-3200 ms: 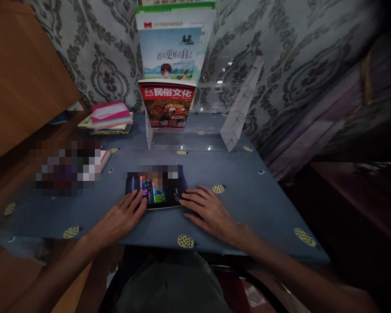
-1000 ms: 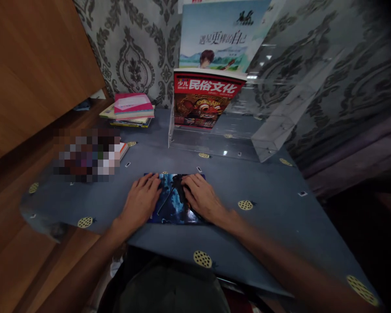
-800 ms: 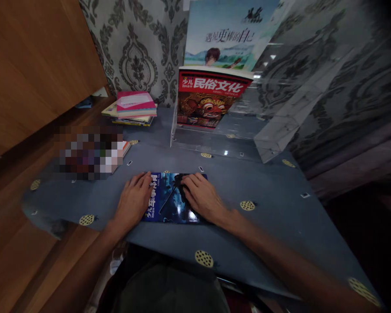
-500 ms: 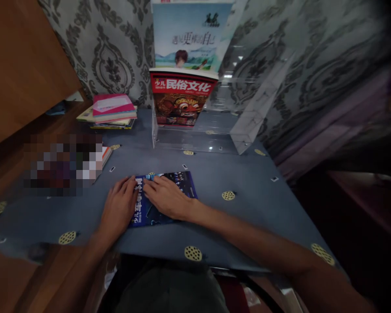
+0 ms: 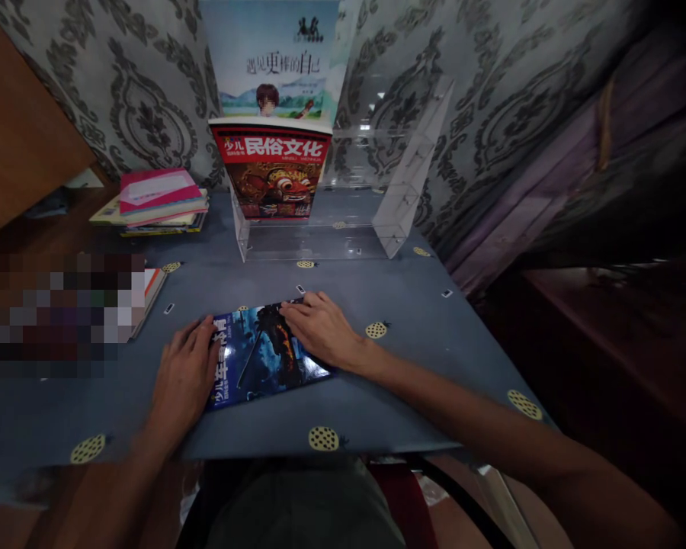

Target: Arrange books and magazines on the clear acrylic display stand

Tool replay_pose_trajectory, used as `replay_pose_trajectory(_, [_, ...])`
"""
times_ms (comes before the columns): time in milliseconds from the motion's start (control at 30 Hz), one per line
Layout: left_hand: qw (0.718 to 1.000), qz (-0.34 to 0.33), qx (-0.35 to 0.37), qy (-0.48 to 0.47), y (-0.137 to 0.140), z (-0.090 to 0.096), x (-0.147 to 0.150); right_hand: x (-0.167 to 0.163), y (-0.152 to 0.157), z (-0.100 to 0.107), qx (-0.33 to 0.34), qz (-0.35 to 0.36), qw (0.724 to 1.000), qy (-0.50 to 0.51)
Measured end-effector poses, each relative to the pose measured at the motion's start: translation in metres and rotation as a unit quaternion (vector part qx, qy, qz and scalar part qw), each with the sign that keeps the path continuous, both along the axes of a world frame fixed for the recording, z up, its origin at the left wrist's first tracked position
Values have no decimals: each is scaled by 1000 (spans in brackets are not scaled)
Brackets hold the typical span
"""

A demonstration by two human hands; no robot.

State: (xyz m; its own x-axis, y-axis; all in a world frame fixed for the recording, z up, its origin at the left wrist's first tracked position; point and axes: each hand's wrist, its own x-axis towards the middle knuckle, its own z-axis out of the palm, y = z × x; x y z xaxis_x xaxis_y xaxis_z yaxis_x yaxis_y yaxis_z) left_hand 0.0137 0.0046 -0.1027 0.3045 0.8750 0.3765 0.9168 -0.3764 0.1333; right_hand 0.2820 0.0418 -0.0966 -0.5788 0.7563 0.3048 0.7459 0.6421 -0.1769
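Observation:
A blue book point(image 5: 254, 366) with white Chinese characters and a dark armed figure on its glossy cover lies closed on the table in front of me. At its left edge is my left hand point(image 5: 187, 362), fingers bent along the spine side, thumb hidden. My right hand point(image 5: 323, 328) covers the upper right corner, its fingers curled over the right edge onto the cover. Both hands hold the book between them; their undersides cannot be seen.
A clear acrylic stand point(image 5: 397, 206) holds a red book point(image 5: 277, 175) and a pale blue book point(image 5: 274, 46). Several stacked books point(image 5: 160, 202) stand back left. Another book point(image 5: 149, 293) lies left, mostly blurred out. The grey-blue tablecloth point(image 5: 423, 381) has pineapple prints.
My right hand has slid from the middle of the cover to the book's right side, uncovering the dark figure. The left hand keeps to the left edge. The view has shifted right.

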Motion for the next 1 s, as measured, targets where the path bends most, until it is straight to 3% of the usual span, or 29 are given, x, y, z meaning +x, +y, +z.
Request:
replay_pose_trajectory(200, [1000,3,-23,-6,1,2,2,36,6,-8,-31,-41,995,87])
replay_pose_trajectory(500, [998,-26,-1,52,2,13,9,44,23,-11,-144,-54,956,251])
replay_pose_trajectory(633, [988,-147,-39,11,9,18,41,45,23,-11,-163,-56,946,274])
replay_pose_trajectory(767, [951,-288,-105,-27,21,19,79,45,23,-10,-164,-53,943,286])
replay_pose_trajectory(1000, [928,-343,-144,0,35,24,101,46,25,-12,-162,-48,943,287])
